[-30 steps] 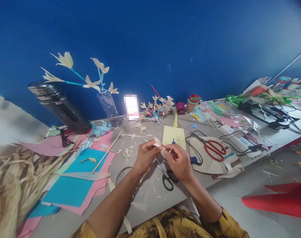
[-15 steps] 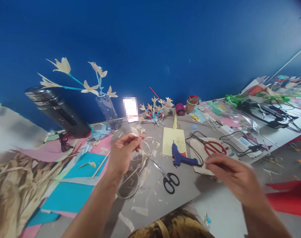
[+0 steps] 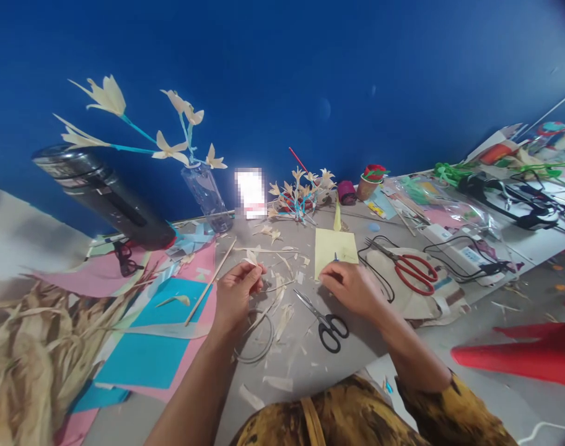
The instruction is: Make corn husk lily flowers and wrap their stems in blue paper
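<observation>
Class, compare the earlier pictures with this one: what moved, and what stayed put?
The right hand swung back from the table edge onto the glue gun beside the yellow paper. The left hand lowered slightly, still pinching the husk petal. Black scissors and red scissors stayed put.

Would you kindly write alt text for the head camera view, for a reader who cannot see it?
At a cluttered grey craft table, a person's left hand pinches a small cream husk petal while the right hand rests on a glue gun by a yellow paper. Black scissors lie between the hands; red scissors lie to the right.
</observation>
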Motion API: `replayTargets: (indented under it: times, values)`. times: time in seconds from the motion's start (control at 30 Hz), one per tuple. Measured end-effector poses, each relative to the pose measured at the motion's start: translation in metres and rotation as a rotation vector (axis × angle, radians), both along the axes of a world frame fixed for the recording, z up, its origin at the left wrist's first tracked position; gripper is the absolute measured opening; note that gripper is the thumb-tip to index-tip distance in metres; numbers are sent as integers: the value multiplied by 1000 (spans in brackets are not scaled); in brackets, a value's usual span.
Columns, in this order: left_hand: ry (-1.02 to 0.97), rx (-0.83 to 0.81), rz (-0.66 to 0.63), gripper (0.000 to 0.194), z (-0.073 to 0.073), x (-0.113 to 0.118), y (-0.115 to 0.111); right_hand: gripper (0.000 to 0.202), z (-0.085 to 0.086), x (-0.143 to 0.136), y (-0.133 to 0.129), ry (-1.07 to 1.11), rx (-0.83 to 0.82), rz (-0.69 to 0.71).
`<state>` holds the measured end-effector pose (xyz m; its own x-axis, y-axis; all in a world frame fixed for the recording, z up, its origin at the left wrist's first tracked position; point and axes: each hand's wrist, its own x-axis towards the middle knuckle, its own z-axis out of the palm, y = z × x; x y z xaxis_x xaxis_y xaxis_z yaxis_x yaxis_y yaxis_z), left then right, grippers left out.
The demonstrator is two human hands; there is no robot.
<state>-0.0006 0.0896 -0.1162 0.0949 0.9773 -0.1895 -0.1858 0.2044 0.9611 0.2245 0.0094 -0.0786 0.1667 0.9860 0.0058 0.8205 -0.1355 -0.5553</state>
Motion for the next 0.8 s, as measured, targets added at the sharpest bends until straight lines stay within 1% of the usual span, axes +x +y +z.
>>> replayTargets:
  times: [0.07, 0.1, 0.2, 0.27, 0.37, 0.47, 0.6, 0.7, 0.8]
  values:
    - [-38, -39, 20, 26, -3, 0, 1, 24, 1, -4, 21, -141, -71, -55]
    - [-57, -56, 31, 26, -5, 0, 2, 26, 2, -7, 31, -202, -106, -59]
    - [-106, -94, 56, 27, -6, 2, 4, 28, 5, -19, 61, -339, -179, -20]
    - [-140, -112, 72, 28, -6, 3, 4, 27, 3, -27, 79, -376, -195, 5]
    - [-187, -144, 78, 29, -5, 4, 4, 26, -7, -35, 100, -399, -207, 25]
    - [-219, -162, 75, 32, -5, 4, 3, 30, -19, -39, 113, -416, -218, 36]
    - [-223, -169, 79, 32, -4, 3, 1, 26, -32, -41, 123, -414, -214, 38]
    - [-225, -161, 85, 32, -3, 2, 0, 23, -38, -41, 127, -388, -199, 26]
    - [-220, -150, 85, 30, -2, 1, 0, 21, -38, -40, 128, -337, -175, -8]
